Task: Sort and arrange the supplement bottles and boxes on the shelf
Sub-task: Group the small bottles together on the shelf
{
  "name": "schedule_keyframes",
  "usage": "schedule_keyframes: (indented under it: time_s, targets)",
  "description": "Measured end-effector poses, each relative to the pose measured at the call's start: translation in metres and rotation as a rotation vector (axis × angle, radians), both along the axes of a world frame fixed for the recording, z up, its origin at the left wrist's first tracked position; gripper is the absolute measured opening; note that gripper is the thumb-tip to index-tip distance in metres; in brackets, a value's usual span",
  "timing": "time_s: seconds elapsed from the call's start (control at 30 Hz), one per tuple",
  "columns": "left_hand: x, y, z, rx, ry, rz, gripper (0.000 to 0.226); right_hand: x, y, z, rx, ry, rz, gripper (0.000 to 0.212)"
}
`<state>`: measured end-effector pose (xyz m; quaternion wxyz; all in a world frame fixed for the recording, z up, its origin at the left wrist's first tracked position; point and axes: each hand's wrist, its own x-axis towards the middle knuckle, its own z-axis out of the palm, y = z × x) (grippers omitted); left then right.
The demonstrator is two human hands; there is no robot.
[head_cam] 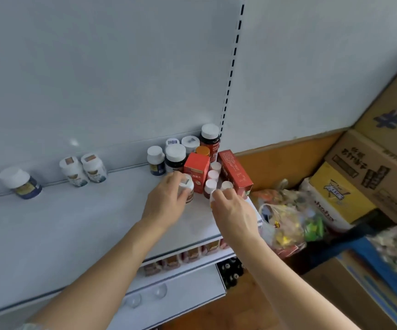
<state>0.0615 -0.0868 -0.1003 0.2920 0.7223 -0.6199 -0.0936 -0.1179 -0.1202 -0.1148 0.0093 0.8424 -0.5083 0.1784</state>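
My left hand (169, 198) grips a white-capped brown bottle (186, 186) and my right hand (230, 208) pinches a small white-capped bottle (213, 198) on the white metal shelf (85, 222), so my knuckles may topple the tight small bottles (213, 176) at one o'clock, beside the red cardboard box (196, 171).

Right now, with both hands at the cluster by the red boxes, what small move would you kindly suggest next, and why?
Probably lift the white-capped bottle that the left hand grips and carry it left: the white shelf lies bare there, while bottles crowd the red cardboard boxes.
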Motion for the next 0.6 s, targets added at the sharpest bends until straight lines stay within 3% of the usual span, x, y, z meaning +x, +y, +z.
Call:
schedule_keyframes:
  time_s: [0.1, 0.17, 0.3, 0.6]
  targets:
    - [0.006, 0.010, 0.006, 0.029, 0.187, 0.025, 0.020, -0.006, -0.006, -0.002, -0.017, -0.071, 0.088, 0.018]
    - [0.012, 0.020, 0.011, 0.072, 0.359, 0.038, 0.015, -0.009, -0.007, 0.000, -0.011, -0.215, 0.191, 0.011]
    - [0.023, 0.042, 0.027, 0.099, 0.703, 0.043, 0.015, 0.000, -0.004, 0.025, 0.141, -0.498, 0.365, 0.019]
    - [0.053, 0.101, 0.042, 0.024, 0.844, 0.150, 0.021, 0.054, 0.020, 0.042, 0.420, -0.584, 0.515, 0.022]
